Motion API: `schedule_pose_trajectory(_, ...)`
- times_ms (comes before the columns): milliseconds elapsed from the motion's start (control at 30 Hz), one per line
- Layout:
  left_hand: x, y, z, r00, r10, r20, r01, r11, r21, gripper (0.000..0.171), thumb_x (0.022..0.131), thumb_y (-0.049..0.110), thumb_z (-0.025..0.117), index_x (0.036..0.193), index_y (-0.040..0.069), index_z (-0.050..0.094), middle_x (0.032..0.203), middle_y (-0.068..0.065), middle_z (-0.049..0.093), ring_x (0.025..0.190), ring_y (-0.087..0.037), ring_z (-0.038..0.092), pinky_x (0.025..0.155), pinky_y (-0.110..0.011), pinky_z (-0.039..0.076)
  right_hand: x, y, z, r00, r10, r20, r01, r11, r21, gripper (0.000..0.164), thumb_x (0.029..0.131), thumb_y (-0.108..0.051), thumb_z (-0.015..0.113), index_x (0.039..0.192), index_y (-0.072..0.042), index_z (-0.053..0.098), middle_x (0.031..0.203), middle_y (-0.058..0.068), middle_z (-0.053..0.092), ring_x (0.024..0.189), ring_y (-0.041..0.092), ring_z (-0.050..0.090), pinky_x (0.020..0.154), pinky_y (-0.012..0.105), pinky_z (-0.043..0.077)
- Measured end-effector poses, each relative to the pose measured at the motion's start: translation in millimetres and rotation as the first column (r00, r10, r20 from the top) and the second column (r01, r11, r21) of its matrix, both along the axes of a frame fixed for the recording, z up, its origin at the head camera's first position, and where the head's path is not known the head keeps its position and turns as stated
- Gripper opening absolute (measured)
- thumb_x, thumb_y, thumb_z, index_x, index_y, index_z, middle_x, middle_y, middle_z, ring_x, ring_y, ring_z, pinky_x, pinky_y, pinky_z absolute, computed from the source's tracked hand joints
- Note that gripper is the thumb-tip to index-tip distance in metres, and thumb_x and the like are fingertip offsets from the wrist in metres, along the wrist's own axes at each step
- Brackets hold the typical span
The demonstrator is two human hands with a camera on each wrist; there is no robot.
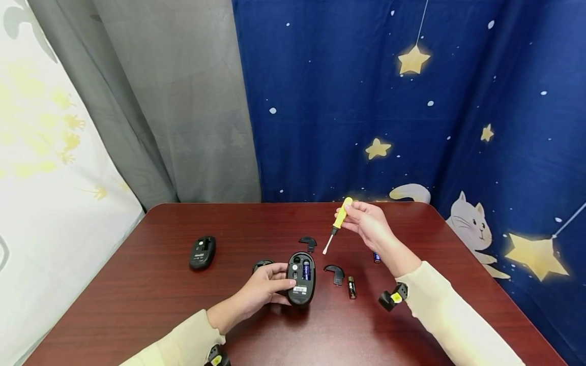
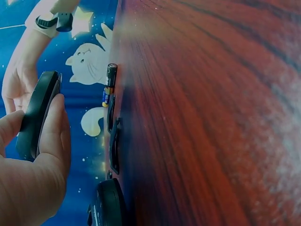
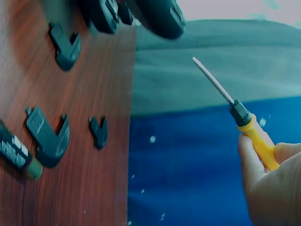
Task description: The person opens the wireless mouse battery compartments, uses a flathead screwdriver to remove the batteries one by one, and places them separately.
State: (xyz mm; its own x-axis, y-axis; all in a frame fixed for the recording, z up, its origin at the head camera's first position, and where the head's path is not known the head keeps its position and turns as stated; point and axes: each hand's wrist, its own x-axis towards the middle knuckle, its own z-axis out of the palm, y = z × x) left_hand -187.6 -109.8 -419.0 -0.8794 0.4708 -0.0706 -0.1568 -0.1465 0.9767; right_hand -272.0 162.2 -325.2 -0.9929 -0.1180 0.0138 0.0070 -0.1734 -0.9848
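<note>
My left hand [image 1: 263, 284] holds a black computer mouse [image 1: 300, 296] underside up and tilted, its battery bay uncovered with one blue battery [image 1: 306, 270] inside. In my right hand [image 1: 368, 223] is a screwdriver [image 1: 340, 217], gripped by its yellow handle. Its metal tip points down and left, above and to the right of the mouse and apart from it. The left wrist view shows the mouse [image 2: 35, 117] edge-on between thumb and fingers. From the right wrist, the screwdriver [image 3: 256, 139] appears with its bare shaft in the air.
Black battery covers [image 1: 335, 273] lie right of the held mouse, near a dark battery [image 1: 351, 287]. A blue battery [image 1: 377, 257] is partly hidden by the right forearm. Another mouse [image 1: 262, 263] sits behind the left hand; one more mouse [image 1: 203, 252] lies left on the brown table [image 1: 151, 290].
</note>
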Motion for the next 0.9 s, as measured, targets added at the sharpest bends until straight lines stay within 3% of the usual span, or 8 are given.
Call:
schedule_pose_trajectory(200, -0.3, -0.1, 0.4, 1.0, 0.0, 0.0, 0.0, 1.0, 0.003, 0.05, 0.09, 0.003, 0.065, 0.133, -0.013, 0.044, 0.111, -0.021, 0.064, 0.094, -0.025, 0.067, 0.073, -0.042, 0.058, 18.0, -11.8, 4.6, 0.994, 0.0, -0.105, 0.003, 1.0, 0.028, 0.036, 0.099, -0.005, 0.055, 0.13, 0.01, 0.049, 0.11, 0.016, 0.068, 0.108, 0.032, 0.063, 0.084, 0.035, 0.053)
schedule_pose_trajectory(433, -0.2, 1.1, 0.5, 1.0, -0.004, 0.003, 0.004, 1.0, 0.001, 0.05, 0.091, 0.003, 0.065, 0.133, -0.013, 0.043, 0.112, -0.021, 0.064, 0.096, -0.025, 0.067, 0.073, -0.043, 0.058, 34.5, -24.6, 4.9, 0.972, -0.006, -0.235, 0.008, 1.0, 0.01, 0.032, 0.096, -0.001, 0.059, 0.125, 0.01, 0.052, 0.109, 0.018, 0.068, 0.105, 0.035, 0.064, 0.084, 0.039, 0.053)
schedule_pose_trajectory(600, 0.7, 1.2, 1.3, 1.0, -0.006, 0.003, 0.006, 1.0, -0.003, 0.049, 0.091, 0.004, 0.064, 0.133, -0.013, 0.044, 0.112, -0.02, 0.064, 0.096, -0.025, 0.067, 0.074, -0.043, 0.058, 44.5, -32.4, 1.3, 0.927, 0.024, -0.375, -0.004, 0.999, 0.053, 0.027, 0.094, -0.002, 0.062, 0.119, 0.008, 0.056, 0.106, 0.019, 0.068, 0.102, 0.034, 0.066, 0.081, 0.037, 0.054)
schedule_pose_trajectory(733, 0.7, 0.9, 2.2, 1.0, -0.009, 0.007, 0.009, 1.0, -0.003, 0.049, 0.092, 0.005, 0.064, 0.133, -0.012, 0.044, 0.113, -0.02, 0.064, 0.097, -0.026, 0.066, 0.074, -0.043, 0.057, 50.8, -35.9, -1.7, 0.873, 0.072, -0.482, -0.028, 0.995, 0.099, 0.024, 0.093, 0.0, 0.063, 0.115, 0.007, 0.057, 0.107, 0.024, 0.066, 0.101, 0.037, 0.065, 0.081, 0.037, 0.055)
schedule_pose_trajectory(900, 0.3, 1.3, 3.6, 1.0, -0.003, 0.006, 0.003, 1.0, -0.005, 0.05, 0.092, 0.006, 0.065, 0.133, -0.012, 0.043, 0.112, -0.02, 0.064, 0.096, -0.025, 0.067, 0.074, -0.043, 0.058, 58.2, -38.7, -4.2, 0.83, 0.121, -0.544, -0.059, 0.99, 0.13, 0.023, 0.092, 0.002, 0.063, 0.115, 0.006, 0.057, 0.108, 0.026, 0.065, 0.102, 0.037, 0.064, 0.084, 0.036, 0.053)
